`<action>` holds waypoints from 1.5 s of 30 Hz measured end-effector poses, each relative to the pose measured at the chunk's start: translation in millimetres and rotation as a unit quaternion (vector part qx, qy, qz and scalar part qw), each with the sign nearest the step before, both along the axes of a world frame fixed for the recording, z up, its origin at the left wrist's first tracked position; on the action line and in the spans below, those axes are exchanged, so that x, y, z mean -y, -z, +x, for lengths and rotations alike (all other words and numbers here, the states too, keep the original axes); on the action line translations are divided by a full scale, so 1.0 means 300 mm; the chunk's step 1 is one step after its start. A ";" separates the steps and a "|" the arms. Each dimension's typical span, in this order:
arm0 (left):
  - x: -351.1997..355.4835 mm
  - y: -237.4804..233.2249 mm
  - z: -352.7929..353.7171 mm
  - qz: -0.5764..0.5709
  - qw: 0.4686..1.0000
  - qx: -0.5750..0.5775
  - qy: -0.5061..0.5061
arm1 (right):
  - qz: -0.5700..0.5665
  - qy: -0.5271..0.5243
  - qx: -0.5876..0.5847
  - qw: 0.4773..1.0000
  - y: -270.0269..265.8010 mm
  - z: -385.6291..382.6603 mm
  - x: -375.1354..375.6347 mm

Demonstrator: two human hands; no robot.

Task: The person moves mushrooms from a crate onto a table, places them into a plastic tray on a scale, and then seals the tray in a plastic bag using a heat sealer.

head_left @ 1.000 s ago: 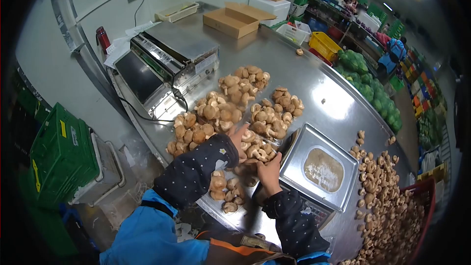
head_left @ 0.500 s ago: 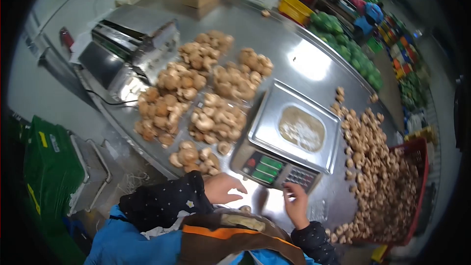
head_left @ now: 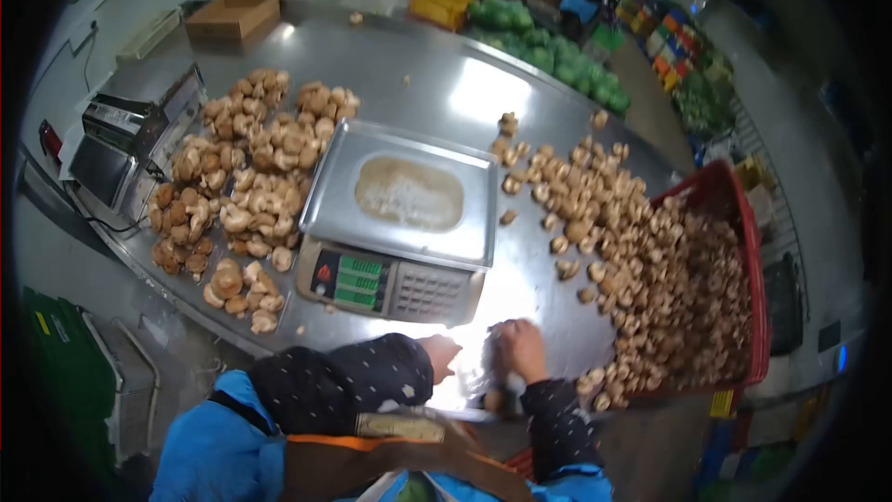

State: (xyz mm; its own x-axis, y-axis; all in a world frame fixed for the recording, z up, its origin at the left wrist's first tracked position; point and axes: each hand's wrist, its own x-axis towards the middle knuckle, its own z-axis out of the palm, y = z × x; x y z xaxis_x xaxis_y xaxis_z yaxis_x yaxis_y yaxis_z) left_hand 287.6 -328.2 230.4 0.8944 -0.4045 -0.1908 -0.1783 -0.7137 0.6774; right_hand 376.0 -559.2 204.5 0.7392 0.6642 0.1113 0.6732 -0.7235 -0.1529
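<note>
My right hand (head_left: pixel 522 351) is blurred, its fingers bent and closed at a clear plastic tray (head_left: pixel 476 377) by the table's near edge. To its left is my left hand (head_left: pixel 440 356), just below the scale, with its fingers partly hidden and smeared. The digital scale (head_left: pixel 437 290) has green displays and a steel pan (head_left: pixel 409 193), with only a wet-looking patch on it. Left of the scale sit several portions of brown mushrooms (head_left: pixel 265 200), some in clear trays. More loose mushrooms (head_left: pixel 595 214) spread over the table on the right.
A red crate (head_left: pixel 754 265) lies tipped at the right, mushrooms spilling from it. At the left stands a metal wrapping machine (head_left: pixel 125 144) with a cable. A cardboard box (head_left: pixel 232 17), a yellow crate (head_left: pixel 439 6) and green bagged vegetables (head_left: pixel 548 48) line the far side. Green crates (head_left: pixel 65 381) stand lower left.
The view has turned right, so the scale and mushrooms appear farther left. My right hand has moved from the scale's keypad to the clear tray. My left hand stays below the scale.
</note>
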 end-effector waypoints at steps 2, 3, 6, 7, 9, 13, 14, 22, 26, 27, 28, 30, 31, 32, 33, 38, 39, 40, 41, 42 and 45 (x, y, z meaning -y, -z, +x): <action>0.143 0.063 0.104 0.075 0.996 -0.043 0.021 | -0.008 -0.008 0.023 1.000 0.129 0.028 0.066; 0.229 0.153 0.152 0.111 0.992 -0.052 0.032 | 0.031 0.008 0.052 0.998 0.188 0.026 0.099; 0.351 0.298 0.233 0.138 0.990 0.019 -0.028 | 0.096 -0.035 0.022 0.994 0.126 -0.007 0.117; 0.328 0.230 0.207 0.152 0.984 0.094 0.018 | 0.079 -0.029 0.037 0.996 0.070 -0.029 0.106; 0.330 0.206 0.230 0.204 0.966 0.121 0.099 | 0.245 0.000 0.097 0.965 0.156 -0.047 0.130; 0.379 0.204 0.235 0.228 0.968 0.095 0.051 | 0.272 -0.014 0.083 0.959 0.218 -0.037 0.172; 0.344 0.146 0.212 0.193 0.967 0.137 0.094 | 0.284 -0.023 0.083 0.955 0.223 -0.037 0.176; 0.409 0.323 0.201 0.250 0.955 0.145 0.066 | 0.307 0.001 0.030 0.951 0.294 -0.056 0.202; 0.421 0.200 0.182 0.295 0.951 0.085 0.048 | 0.319 -0.002 0.042 0.947 0.266 -0.064 0.196; 0.420 0.246 0.181 0.295 0.951 0.077 0.042 | 0.321 0.000 0.056 0.945 0.251 -0.063 0.191; 0.418 0.323 0.189 0.285 0.946 0.150 0.043 | 0.317 -0.001 0.063 0.946 0.243 -0.064 0.190; 0.421 0.193 0.164 0.271 0.952 0.140 0.033 | 0.308 0.003 0.061 0.949 0.238 -0.063 0.188; 0.433 0.224 0.159 0.271 0.953 0.133 0.030 | 0.300 0.012 0.066 0.952 0.242 -0.070 0.193; 0.431 0.275 0.165 0.266 0.950 0.159 0.030 | 0.288 0.023 0.050 0.956 0.246 -0.074 0.198; 0.426 0.306 0.167 0.264 0.946 0.188 0.030 | 0.293 0.020 0.048 0.955 0.252 -0.074 0.196; 0.434 0.452 0.169 0.283 0.887 0.364 -0.021 | 0.309 0.032 0.005 0.951 0.255 -0.087 0.218; 0.425 0.458 0.176 0.242 0.898 0.366 -0.004 | 0.316 0.032 0.000 0.948 0.246 -0.081 0.209; 0.424 0.459 0.181 0.260 0.905 0.335 0.021 | 0.302 0.015 0.028 0.953 0.260 -0.078 0.215; 0.421 0.460 0.188 0.278 0.911 0.301 0.046 | 0.308 0.013 0.024 0.951 0.274 -0.079 0.218; 0.415 0.448 0.197 0.267 0.921 0.281 0.047 | 0.302 0.018 0.010 0.953 0.262 -0.085 0.217; 0.395 0.389 0.188 0.245 0.925 0.288 0.038 | 0.273 0.030 -0.016 0.961 0.306 -0.072 0.220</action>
